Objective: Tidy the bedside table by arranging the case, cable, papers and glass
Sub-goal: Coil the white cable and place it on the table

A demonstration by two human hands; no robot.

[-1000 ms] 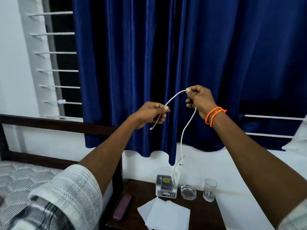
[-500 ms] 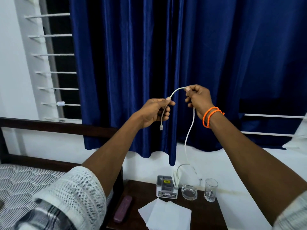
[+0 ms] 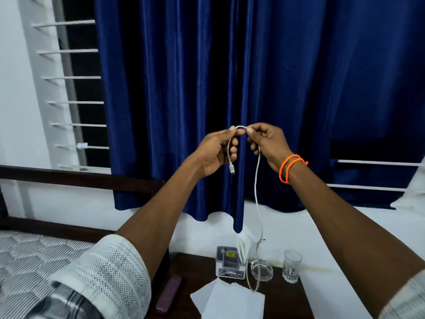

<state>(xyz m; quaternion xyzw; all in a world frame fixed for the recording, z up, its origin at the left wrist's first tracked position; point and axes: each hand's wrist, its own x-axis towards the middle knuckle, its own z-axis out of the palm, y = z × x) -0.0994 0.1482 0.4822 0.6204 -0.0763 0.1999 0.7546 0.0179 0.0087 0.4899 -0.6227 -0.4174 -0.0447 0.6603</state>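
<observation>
Both arms are raised; the left hand [image 3: 216,148] and right hand [image 3: 266,143] pinch the white cable [image 3: 257,180], thumbs nearly touching.

Blue curtain [image 3: 230,88] over a barred window [image 3: 73,88], bed [image 3: 34,261] with dark headboard [image 3: 80,178] at left, grey organiser [image 3: 228,263] beside a glass ashtray [image 3: 262,270]

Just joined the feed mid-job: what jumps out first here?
Both hands, left hand and right hand, pinch a thin white charging cable up before the deep blue curtain. Its tail hangs to the dark wooden bedside table, where white paper sheets and a clear drinking glass sit.
</observation>
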